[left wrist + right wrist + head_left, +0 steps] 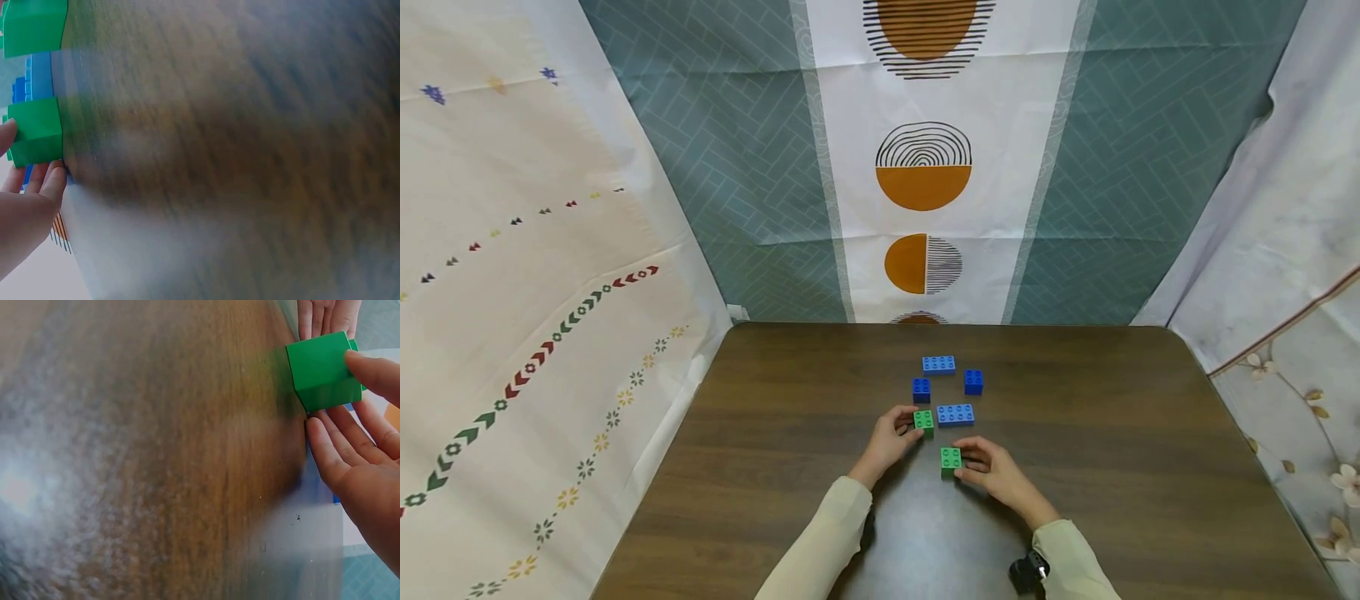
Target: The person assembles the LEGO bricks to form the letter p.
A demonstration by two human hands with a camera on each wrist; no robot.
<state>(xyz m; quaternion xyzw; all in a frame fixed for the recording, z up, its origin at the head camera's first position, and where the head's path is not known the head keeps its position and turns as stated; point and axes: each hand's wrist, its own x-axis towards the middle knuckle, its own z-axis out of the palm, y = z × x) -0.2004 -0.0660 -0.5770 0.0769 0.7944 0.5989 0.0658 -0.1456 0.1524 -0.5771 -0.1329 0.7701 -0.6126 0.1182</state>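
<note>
Green blocks (951,460) sit at the inner sides of both hands (886,442), each pinching one.

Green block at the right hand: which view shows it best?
Right wrist: the green block is largest there, its sides plain, though the thumb of the right hand overlaps an edge. The head view shows it small but with its studded top; the left wrist view cuts it off at the frame edge.

Gap between green bricks (951,460), seemingly narrow; blue bricks (955,415) beyond.
</note>
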